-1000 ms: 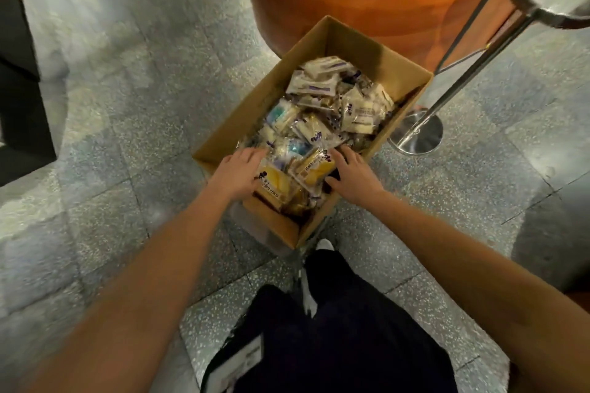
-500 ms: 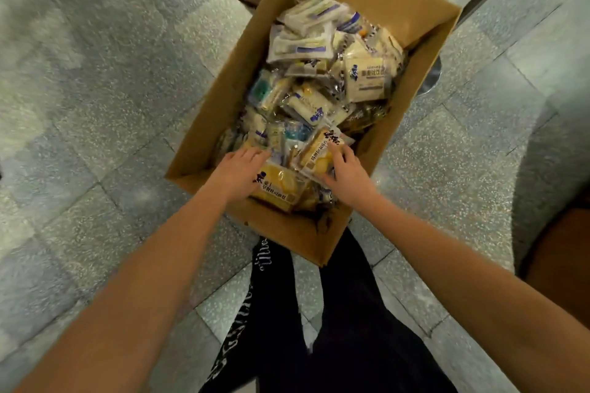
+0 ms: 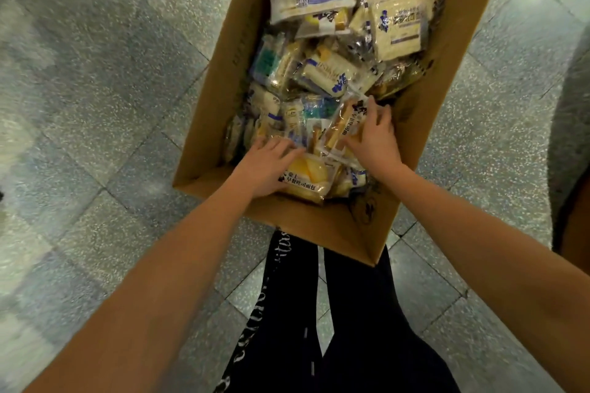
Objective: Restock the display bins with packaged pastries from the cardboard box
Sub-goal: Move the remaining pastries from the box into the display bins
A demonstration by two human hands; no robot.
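Note:
An open cardboard box stands on the floor right in front of me, heaped with several clear-wrapped pastry packs. My left hand lies with spread fingers on a yellow bread pack at the near end of the pile. My right hand holds a tilted clear pack of brown-edged slices, thumb at its near edge and fingers along its far side. No display bin is in view.
Grey speckled floor tiles surround the box. My legs in black trousers are directly below the box's near corner. A dark orange-brown shape sits at the right edge.
The view has closed in on the box; the counter and metal post have left the frame. My right hand has tilted the sliced pack up. My left hand stays on the yellow pack.

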